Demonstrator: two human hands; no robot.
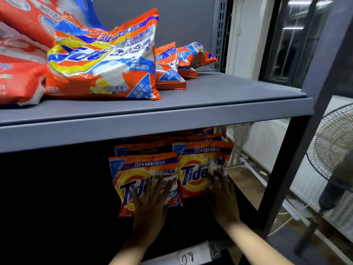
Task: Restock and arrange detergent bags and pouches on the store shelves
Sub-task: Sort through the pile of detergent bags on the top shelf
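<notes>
Orange Tide pouches stand in rows on the dark lower shelf, toward its right end, under the grey upper shelf [152,119]. The left hand [150,205] lies flat with fingers spread on the front left pouch [133,180], and the right hand [222,196] presses with straight, spread fingers on the front right pouch [194,169]; the two pouches touch side by side. On the upper shelf a large Tide bag [103,60] leans near the front edge, with smaller pouches [168,67] behind it toward the back right corner. A label reading 08 [188,257] sits on the lower shelf's front edge. A standing fan [332,142] is at the right.
</notes>
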